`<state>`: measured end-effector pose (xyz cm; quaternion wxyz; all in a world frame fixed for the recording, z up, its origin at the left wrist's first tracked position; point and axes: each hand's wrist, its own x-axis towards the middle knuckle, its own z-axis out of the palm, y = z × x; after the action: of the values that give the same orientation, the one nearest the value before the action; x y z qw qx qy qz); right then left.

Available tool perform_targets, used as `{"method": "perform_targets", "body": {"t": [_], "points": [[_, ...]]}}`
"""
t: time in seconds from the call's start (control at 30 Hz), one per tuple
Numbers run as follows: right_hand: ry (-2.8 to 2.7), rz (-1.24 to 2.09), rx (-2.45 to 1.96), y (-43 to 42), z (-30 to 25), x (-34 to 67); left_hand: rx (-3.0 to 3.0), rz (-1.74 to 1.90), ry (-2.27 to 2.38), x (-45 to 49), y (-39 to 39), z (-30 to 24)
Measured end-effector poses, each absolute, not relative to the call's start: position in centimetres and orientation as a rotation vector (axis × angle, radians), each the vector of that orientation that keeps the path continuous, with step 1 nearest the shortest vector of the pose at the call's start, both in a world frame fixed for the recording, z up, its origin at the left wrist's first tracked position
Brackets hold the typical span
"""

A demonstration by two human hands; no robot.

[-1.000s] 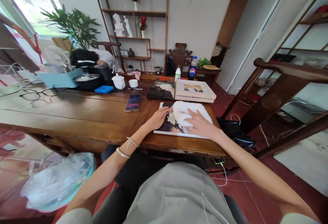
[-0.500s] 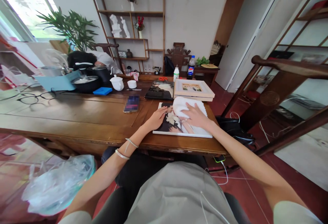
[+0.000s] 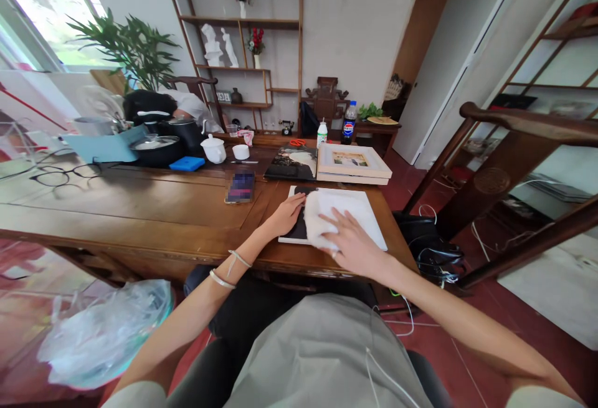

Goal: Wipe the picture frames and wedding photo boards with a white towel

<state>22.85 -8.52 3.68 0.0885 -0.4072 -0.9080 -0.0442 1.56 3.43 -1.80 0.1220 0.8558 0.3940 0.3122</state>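
Observation:
A flat photo album or panel [image 3: 357, 201] with white edges and a partly dark picture lies near the front edge of the table. My left hand [image 3: 286, 213] rests on its left side, fingers stretched out flat. Under my right hand [image 3: 352, 240] is a fluffy white cloth [image 3: 314, 220], held down against the picture. The right fingers are spread over the cloth, and its left end sticks out beyond them. Much of the picture is covered by the cloth and hand.
Behind lie a dark photo album [image 3: 292, 164] and a pale framed photo box [image 3: 355, 164]. A cola bottle [image 3: 349, 123] and white bottle [image 3: 322, 134] stand farther back. Leftward are a phone [image 3: 240, 187], teapot [image 3: 213, 148], cup [image 3: 241, 152] and blue box [image 3: 187, 164]. A person leans beyond the table.
My right hand has drawn the cloth left and toward me, from the album's upper right to its lower middle. My left hand stays put.

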Motion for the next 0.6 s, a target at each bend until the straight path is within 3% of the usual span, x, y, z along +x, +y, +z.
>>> {"method": "perform_targets", "body": {"t": [0.2, 0.6], "points": [[-2.712, -0.118, -1.124, -9.8, 3.1, 22.9, 2.509, 0.891, 1.108, 1.5, 3.3, -1.5], [-2.597, -0.295, -1.504, 2.2, 4.1, 25.8, 2.458, 0.900, 1.163, 1.6, 3.2, -1.7]]}}
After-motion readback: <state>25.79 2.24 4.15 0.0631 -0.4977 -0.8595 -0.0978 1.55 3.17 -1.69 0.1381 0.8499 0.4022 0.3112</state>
